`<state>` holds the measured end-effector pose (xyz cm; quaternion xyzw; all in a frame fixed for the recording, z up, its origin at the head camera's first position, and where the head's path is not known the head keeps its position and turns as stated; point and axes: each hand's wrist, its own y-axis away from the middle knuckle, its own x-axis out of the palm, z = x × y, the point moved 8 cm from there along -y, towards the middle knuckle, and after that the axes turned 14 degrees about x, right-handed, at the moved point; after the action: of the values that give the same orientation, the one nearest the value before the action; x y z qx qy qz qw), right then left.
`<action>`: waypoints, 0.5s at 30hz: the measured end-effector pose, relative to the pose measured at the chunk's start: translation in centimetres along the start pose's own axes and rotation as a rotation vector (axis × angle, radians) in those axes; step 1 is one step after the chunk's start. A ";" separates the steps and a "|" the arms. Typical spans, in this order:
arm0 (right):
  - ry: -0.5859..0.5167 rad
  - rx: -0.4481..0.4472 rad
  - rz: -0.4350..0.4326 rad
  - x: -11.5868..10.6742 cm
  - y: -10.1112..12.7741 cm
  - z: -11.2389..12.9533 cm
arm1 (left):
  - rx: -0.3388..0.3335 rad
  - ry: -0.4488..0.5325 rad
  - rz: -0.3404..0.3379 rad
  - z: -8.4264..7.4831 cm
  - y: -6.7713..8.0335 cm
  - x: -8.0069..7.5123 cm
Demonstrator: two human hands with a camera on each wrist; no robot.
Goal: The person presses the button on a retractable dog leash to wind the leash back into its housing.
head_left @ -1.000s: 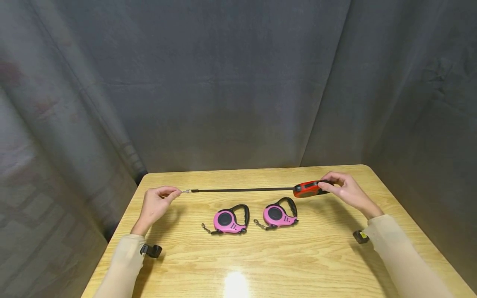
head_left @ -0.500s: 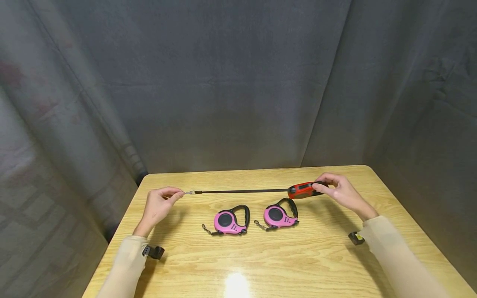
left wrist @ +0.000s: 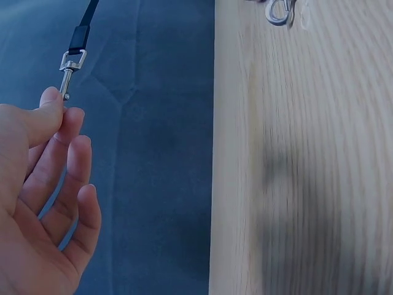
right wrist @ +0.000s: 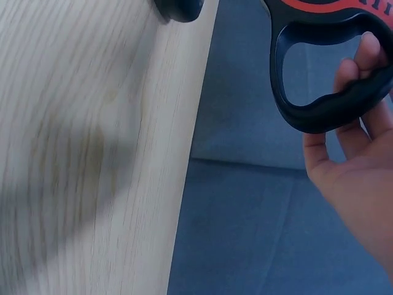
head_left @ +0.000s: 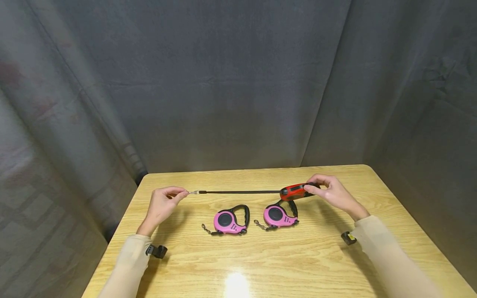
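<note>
My right hand [head_left: 329, 191] grips the black handle [right wrist: 331, 110] of a red retractable dog leash [head_left: 296, 191], held up above the table. Its black strap [head_left: 242, 192] runs straight and taut to the left. At the strap's far end, my left hand [head_left: 164, 203] pinches the silver snap hook [left wrist: 66, 83] between thumb and index finger; the other fingers curve loosely. Below the strap two pink retractable leashes lie on the table: a left one [head_left: 225, 220] and a right one [head_left: 274, 213]. The red casing overlaps the right pink leash's handle in the head view.
The wooden table [head_left: 208, 265] has a grey fabric backdrop [head_left: 231, 91] behind it and at both sides. Each pink leash has a small metal hook trailing to its left. Black wrist cameras sit on both sleeves.
The right hand has moved left with the red leash casing, and the left hand slightly right with the hook. The exposed strap has become shorter and stays straight. The pink leashes have not moved.
</note>
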<state>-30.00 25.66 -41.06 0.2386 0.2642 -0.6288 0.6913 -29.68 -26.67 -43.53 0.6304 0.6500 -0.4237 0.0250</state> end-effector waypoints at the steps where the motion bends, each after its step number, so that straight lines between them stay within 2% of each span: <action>1: -0.001 0.003 0.003 0.2 -0.1 0.0 | 0.003 -0.001 0.001 -0.1 0.0 0.0; 6: -0.009 0.007 0.016 0.8 -0.4 0.5 | 0.021 0.007 -0.007 -0.4 -0.2 0.4; 15: -0.033 -0.016 0.051 2.0 -0.6 1.3 | 0.016 0.033 0.011 -0.9 -0.1 1.7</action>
<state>-30.39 23.22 -41.41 0.2295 0.2517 -0.6128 0.7130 -29.64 -24.78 -43.85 0.6408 0.6436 -0.4184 0.0115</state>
